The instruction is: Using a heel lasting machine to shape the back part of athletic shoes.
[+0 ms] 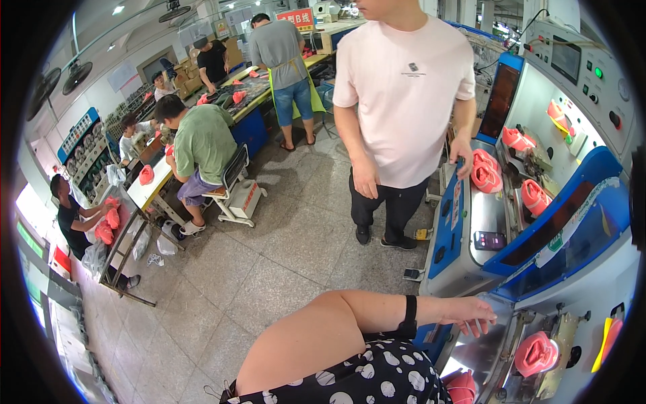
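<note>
My left hand [474, 315] is stretched out to the right over the front of a blue and white machine. Its fingers are spread and hold nothing. A black band circles the forearm. Below and to the right of the hand, a pink shoe upper [536, 353] sits on a metal fixture [562, 337]. Another pink shoe piece [461, 387] lies near the lower edge, partly cut off by my spotted top. My right hand is out of view.
A person in a pale shirt [407, 101] stands beside the neighbouring machine [441, 236]. Pink shoe uppers [486, 172] and a phone [489, 241] lie on its ledge. A blue hinged cover [565, 229] juts out above my hand. Co-workers occupy a long bench [259, 97] farther off.
</note>
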A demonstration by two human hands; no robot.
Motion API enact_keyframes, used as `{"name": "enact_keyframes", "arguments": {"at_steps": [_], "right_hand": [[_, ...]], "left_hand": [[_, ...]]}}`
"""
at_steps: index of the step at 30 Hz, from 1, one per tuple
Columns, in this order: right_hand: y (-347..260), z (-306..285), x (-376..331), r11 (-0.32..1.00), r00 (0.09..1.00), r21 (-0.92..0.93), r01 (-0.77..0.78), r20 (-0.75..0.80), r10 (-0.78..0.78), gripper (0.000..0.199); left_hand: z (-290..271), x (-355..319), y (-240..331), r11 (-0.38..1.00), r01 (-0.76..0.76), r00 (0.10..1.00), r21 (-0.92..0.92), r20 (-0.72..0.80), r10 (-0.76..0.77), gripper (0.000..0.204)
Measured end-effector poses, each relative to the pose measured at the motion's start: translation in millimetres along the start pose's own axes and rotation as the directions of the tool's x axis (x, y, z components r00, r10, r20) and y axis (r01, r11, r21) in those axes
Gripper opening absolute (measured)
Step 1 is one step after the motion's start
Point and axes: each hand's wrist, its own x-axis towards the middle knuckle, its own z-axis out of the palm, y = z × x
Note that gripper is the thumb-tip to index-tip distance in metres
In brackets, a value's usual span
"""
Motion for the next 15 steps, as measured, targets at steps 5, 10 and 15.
{"name": "enact_keyframes", "arguments": {"at_steps": [5,10,15], "right_hand": [[2,-3,0,1.000,1.000,0.001,-0.001,-0.010,0.001,0.017],[6,-7,-2,1.000,1.000,0.002,0.007,-0.029,-0.007,0.017],[8,-29,0,1.000,0.994,-0.011,0.013,-0.109,-0.014,0.018]], "left_hand": [[2,1,-1,1.000,-0.003,1.000,0.002,0.005,0.003,0.033],[1,1,-1,1.000,-0.003,1.000,0.021,0.004,0.003,0.034],[0,-5,3,1.000,-0.004,1.000,0.006,0.003,0.004,0.034]]}}
